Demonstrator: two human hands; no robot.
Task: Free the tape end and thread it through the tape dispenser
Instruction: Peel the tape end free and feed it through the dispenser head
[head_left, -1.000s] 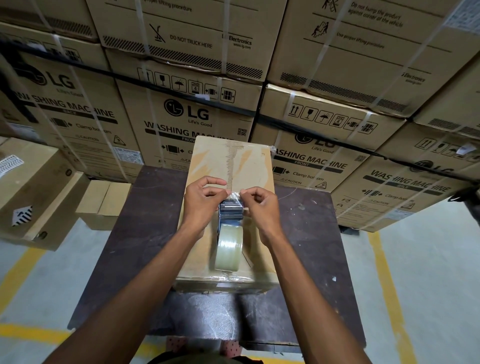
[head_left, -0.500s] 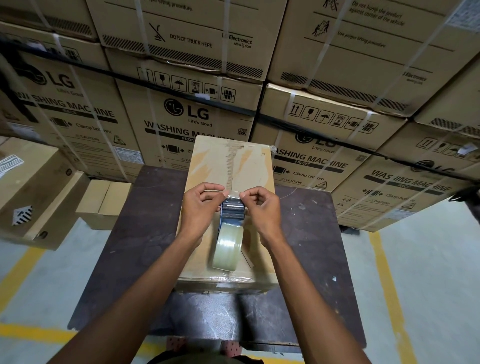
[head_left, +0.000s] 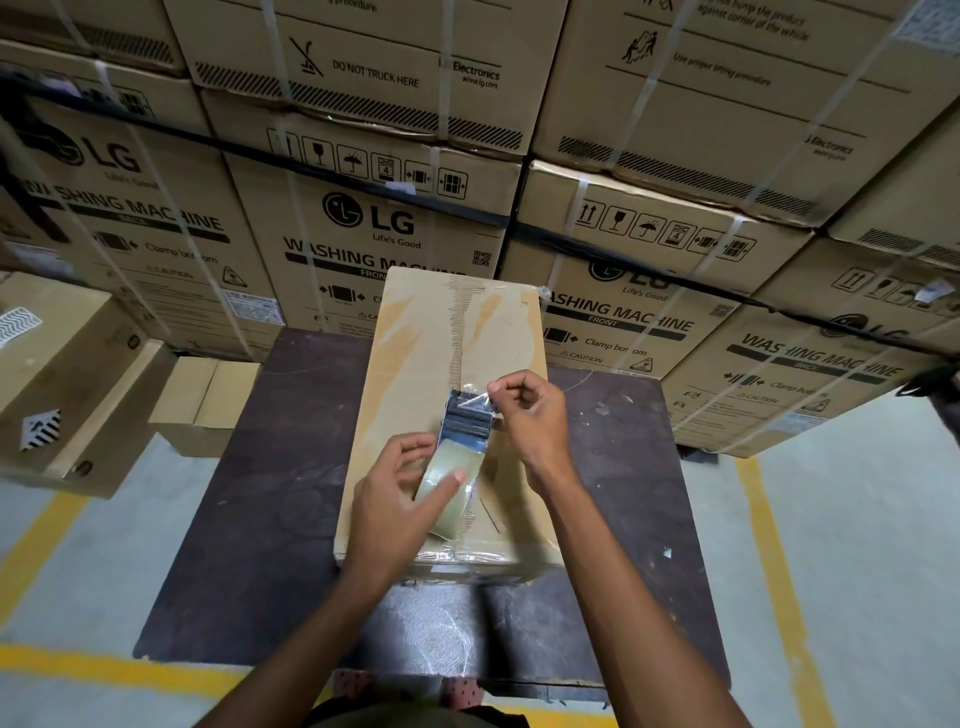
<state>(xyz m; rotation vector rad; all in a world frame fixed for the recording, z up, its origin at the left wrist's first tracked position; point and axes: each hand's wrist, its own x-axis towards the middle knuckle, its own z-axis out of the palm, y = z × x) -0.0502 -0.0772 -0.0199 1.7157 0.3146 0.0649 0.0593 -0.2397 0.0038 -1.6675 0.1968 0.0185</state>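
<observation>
A tape dispenser (head_left: 465, 422) with a dark metal head rests on a long cardboard box (head_left: 415, 364). Its roll of clear tape (head_left: 451, 493) points toward me. My left hand (head_left: 400, 499) grips the roll, thumb across its outer face. My right hand (head_left: 524, 410) pinches the clear tape end (head_left: 475, 399) at the dispenser's far head, near the blade. The dispenser's handle is hidden under the hands.
The box lies on a dark brown table (head_left: 270, 493). Stacked washing-machine cartons (head_left: 363, 223) form a wall right behind it. Smaller cartons (head_left: 202, 405) stand on the floor at the left. Yellow floor lines (head_left: 774, 571) run on both sides.
My left hand left the tape end and dropped back onto the roll. My right hand stays at the dispenser head, pinching the tape end alone.
</observation>
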